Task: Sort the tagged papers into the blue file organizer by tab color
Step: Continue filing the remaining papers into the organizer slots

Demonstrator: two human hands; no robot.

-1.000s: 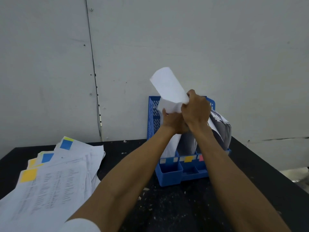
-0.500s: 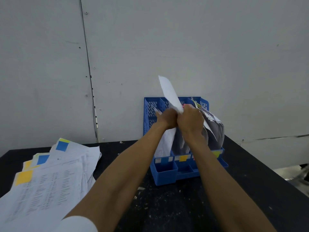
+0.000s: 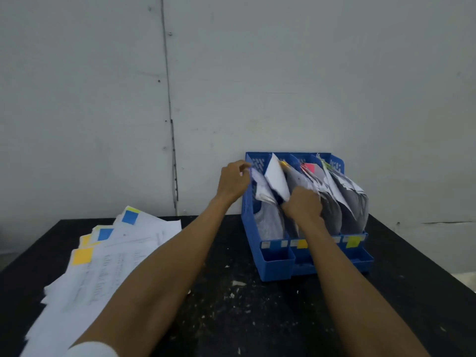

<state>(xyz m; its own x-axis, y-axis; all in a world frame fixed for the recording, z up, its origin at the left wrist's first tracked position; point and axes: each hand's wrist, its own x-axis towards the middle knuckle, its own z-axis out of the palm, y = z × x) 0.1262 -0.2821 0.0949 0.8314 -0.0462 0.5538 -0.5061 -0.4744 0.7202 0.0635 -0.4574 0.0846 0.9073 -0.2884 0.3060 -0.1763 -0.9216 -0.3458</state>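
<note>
The blue file organizer (image 3: 277, 264) stands against the wall on the black table, its slots holding sheets with yellow, pink and green tabs. A white sheet (image 3: 277, 180) sticks up from the second slot from the left. My right hand (image 3: 302, 206) grips its lower edge, fingers curled. My left hand (image 3: 233, 181) is at the organizer's top left corner and pinches the papers of the leftmost slot. A loose pile of tagged papers (image 3: 103, 264) with blue and yellow tabs lies at the left of the table.
The black table (image 3: 257, 318) is speckled with white flecks in front of the organizer. A grey panelled wall (image 3: 257, 86) rises directly behind. The table's right edge runs past the organizer at the right.
The sheet held high by both hands has gone down into the second slot. My left hand has moved left to the organizer's corner, and my right hand has dropped lower.
</note>
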